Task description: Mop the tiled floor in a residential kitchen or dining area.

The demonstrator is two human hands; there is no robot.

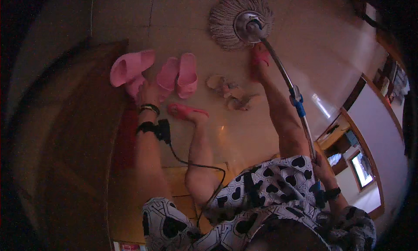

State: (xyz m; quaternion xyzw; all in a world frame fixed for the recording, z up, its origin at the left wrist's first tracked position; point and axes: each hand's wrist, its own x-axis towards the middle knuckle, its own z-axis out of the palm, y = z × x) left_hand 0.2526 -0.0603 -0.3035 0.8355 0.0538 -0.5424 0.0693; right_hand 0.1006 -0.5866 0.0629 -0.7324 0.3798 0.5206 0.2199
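Observation:
My right hand is closed around the metal handle of a round string mop. The mop head rests on the floor by my foot in a red-pink slipper. At left, my left hand reaches down onto pink slides; a pink slide lies tilted just beyond it. My fingers are partly blurred, and whether they grip one cannot be told. Another pair of pink slides stands beside that hand. A pair of tan sandals lies between my feet.
A dark brown wooden panel stands along the left, with a red surface beside it. Yellowish wooden furniture is beneath my left arm. A cable hangs from a black device on my left wrist. A framed opening shows at right.

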